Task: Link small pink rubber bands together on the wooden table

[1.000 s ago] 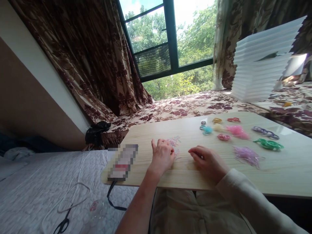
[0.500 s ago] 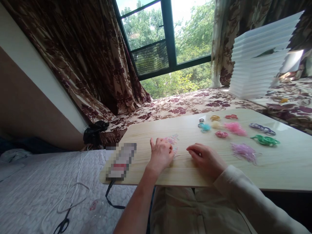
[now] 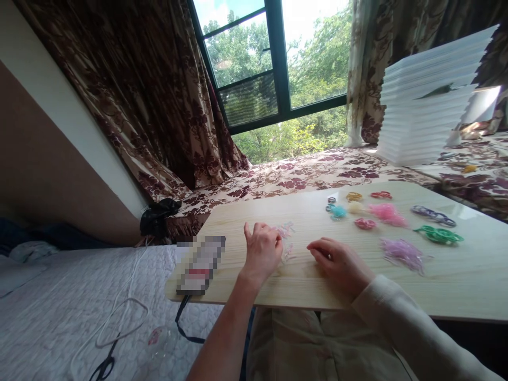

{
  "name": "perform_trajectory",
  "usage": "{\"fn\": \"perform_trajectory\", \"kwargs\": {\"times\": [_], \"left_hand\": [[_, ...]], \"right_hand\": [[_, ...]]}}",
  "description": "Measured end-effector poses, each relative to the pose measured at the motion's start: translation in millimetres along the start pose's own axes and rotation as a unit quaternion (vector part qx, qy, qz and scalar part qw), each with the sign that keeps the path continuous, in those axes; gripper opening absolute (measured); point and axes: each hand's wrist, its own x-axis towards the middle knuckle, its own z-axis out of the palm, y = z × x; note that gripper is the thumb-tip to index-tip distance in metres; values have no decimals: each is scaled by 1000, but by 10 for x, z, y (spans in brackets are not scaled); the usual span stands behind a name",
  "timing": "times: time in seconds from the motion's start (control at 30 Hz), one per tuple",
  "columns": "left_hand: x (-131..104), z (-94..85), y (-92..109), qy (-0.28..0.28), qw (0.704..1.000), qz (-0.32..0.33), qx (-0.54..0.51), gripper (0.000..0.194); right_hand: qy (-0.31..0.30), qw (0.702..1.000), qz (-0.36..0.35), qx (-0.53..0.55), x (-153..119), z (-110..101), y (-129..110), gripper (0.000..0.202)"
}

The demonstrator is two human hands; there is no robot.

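My left hand (image 3: 262,250) is over the left side of a loose scatter of small pale pink and bluish elastic bands (image 3: 286,229) on the table. Its little finger sticks out, while the other fingers curl down and hide whatever they may hold. To the right, my right hand (image 3: 338,262) rests on its side on the tabletop. Its thumb and fingers are pressed together, and anything between them is too small to make out. A pile of lilac elastic bands (image 3: 402,256) lies beyond its right side.
The pale wooden table (image 3: 222,219) also bears pink bands (image 3: 389,214), turquoise bands (image 3: 338,212), green hair ties (image 3: 440,234), dark blue hair ties (image 3: 432,215) and a blurred-out phone-like object (image 3: 201,265) with a black strap. White foam sheets (image 3: 420,116) stand behind at right.
The view has shifted slightly, so everything sits a little lower and further right. Both hands keep nearly the same pose and place on the table.
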Motion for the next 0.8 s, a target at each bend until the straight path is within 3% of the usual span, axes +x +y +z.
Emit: {"fn": "perform_trajectory", "kwargs": {"times": [0.5,0.8], "left_hand": [[-9,52,52,45,997,-2,-67,16],[-37,106,80,40,997,28,-65,15]], "right_hand": [[8,1000,-7,9,-1,15,20,28],[26,999,-13,28,2,12,22,26]]}}
